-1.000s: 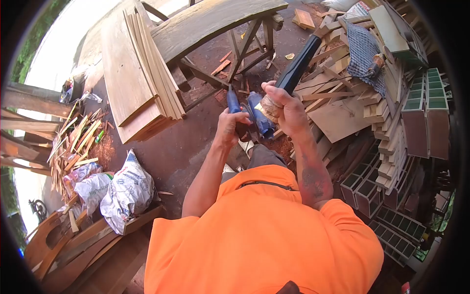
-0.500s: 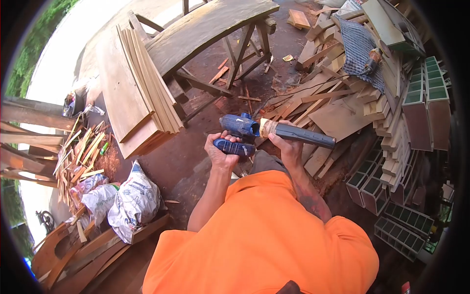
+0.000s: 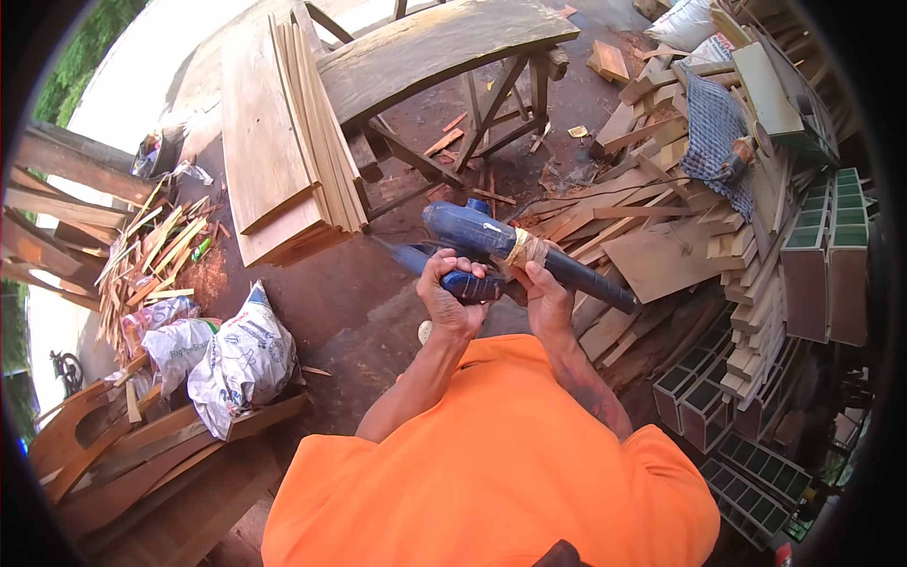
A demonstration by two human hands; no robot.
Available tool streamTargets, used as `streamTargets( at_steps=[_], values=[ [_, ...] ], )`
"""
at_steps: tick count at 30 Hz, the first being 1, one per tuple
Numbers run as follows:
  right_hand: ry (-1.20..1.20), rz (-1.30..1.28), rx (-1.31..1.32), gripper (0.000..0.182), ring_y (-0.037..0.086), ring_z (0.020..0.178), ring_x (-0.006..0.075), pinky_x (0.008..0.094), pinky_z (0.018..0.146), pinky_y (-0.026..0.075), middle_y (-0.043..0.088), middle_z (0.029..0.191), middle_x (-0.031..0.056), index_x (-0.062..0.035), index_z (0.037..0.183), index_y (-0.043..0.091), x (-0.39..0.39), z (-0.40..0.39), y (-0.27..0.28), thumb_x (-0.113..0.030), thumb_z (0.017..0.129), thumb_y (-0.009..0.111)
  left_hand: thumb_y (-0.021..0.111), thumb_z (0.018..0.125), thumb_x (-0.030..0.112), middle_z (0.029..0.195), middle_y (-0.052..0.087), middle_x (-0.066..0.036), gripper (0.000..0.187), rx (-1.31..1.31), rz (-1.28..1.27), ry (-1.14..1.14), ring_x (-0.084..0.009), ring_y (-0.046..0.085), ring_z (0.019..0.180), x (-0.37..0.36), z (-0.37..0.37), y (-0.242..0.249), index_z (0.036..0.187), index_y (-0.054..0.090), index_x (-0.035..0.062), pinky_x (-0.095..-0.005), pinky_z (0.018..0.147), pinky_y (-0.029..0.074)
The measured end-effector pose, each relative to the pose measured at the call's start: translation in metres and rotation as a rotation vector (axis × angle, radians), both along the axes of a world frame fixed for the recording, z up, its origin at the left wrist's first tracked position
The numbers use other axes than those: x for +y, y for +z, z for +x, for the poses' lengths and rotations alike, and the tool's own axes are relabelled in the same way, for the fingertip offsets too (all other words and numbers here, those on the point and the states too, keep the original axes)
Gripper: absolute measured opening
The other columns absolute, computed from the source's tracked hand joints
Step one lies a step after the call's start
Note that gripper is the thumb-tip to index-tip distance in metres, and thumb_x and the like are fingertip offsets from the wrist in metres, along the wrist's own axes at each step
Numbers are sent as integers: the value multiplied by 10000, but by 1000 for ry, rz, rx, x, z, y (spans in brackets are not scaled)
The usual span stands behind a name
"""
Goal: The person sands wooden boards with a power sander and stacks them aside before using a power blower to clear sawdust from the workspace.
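A blue electric blower [image 3: 461, 225] is in front of my chest, its body tilted down to the right. My left hand [image 3: 452, 300] is wrapped round the blower's lower grip. A black blower nozzle [image 3: 597, 284] points down to the right, with a collar of tan tape [image 3: 527, 248] at its upper end. That collar meets the blower's outlet; how far it sits inside is hidden. My right hand [image 3: 548, 300] is closed round the nozzle just below the tape, fingers partly hidden beneath it.
Long planks [image 3: 274, 161] are stacked ahead on the left, against a wooden trestle table [image 3: 444, 57]. Wood offcuts [image 3: 661, 246] are heaped on the right beside green-panelled frames [image 3: 831, 236]. Stuffed white sacks [image 3: 248, 359] stand at the left near wood scraps [image 3: 156, 274].
The nozzle's taped end has come up against the blower's outlet, where a gap showed before. My right hand has moved in closer to my left, and the view has shifted slightly.
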State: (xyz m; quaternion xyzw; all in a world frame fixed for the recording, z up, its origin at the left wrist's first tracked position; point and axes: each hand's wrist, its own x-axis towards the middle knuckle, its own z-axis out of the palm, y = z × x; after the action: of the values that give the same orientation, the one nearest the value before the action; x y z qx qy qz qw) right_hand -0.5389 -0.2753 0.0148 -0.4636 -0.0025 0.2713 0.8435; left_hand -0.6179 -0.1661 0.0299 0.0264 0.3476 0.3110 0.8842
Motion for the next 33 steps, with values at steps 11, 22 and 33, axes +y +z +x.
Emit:
streamTargets(
  at_steps=[11,22,33],
  values=[
    [365,-833,-1553,494,617,973,310,384,863,500,612,1095,167,-11,1185,559,-79,-13,95,-201,775,759,602,689,141,645,540,-58,247,7,-34,-18,-217,549,576,8,-12,-6,910,524,64,-388,769,477],
    [662,-1106,-856,457,613,790,509,520,683,506,603,759,333,87,1059,449,-77,7,42,-158,778,713,560,702,107,667,528,-60,336,-2,227,-253,-228,560,597,-10,-16,26,1024,485,46,-406,716,476],
    [871,-1031,-908,363,649,708,383,433,624,505,652,808,219,25,1029,540,-65,47,74,-58,716,706,555,713,110,667,510,-62,357,-126,313,-208,-229,557,600,-7,-20,34,1051,467,39,-394,766,453]
  ],
)
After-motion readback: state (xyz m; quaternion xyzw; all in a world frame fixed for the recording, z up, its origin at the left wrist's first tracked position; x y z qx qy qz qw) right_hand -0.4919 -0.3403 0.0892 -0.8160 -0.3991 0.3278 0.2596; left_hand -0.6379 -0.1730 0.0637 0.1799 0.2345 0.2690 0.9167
